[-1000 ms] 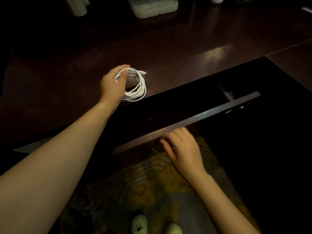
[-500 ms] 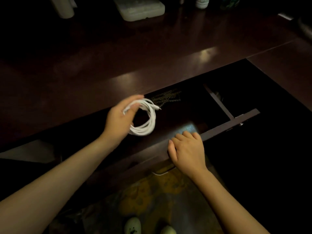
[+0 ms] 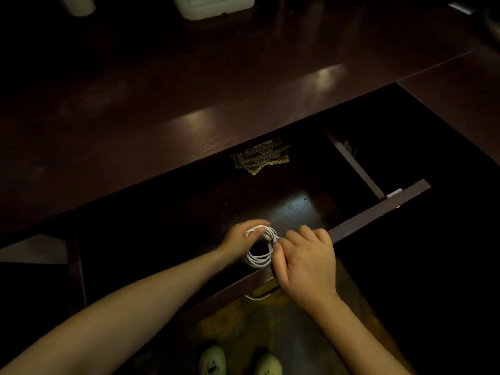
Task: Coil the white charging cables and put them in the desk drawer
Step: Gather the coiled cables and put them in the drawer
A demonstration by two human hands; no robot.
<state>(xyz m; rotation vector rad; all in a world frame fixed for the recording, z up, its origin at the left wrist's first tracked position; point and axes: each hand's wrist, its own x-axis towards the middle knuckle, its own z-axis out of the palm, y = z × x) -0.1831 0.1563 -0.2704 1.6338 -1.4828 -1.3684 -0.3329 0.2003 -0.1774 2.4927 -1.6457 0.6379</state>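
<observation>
I'd worry the loops spring apart once the person's left grip (image 3: 239, 240) lets go. Nothing I can see ties the white cable coil (image 3: 259, 259), and its strands already sit loosely. A stray end could then hang over the drawer front (image 3: 378, 209) and get pinched when the drawer (image 3: 297, 207) is pushed in. The left grip is closed round the coil's left side, holding it low inside the drawer just behind the front; whether it rests on the bottom I cannot tell. The right grip (image 3: 303, 263) is curled over the drawer front, thumb just beside the coil. The coil itself is several thin white turns in a rough ring, with what looks like a plug end near the top.
</observation>
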